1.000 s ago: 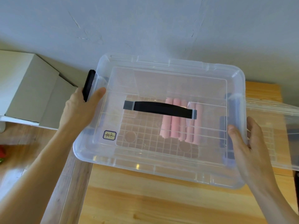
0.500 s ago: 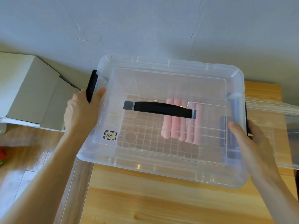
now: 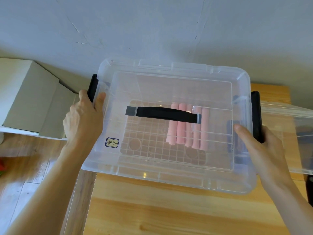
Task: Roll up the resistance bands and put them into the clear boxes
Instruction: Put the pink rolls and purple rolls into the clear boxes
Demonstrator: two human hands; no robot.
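Pink rolled bands [image 3: 187, 126] (smooth cylinders) inside lidded clear box [image 3: 169, 177].

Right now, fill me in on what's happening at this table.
A person holds a clear plastic storage box by its two ends over the light wooden table. The left hand grips the black latch on the left end; the right hand grips the black latch on the right end. The lid with the black carry handle is on. Five rolled pink resistance bands lie side by side inside.
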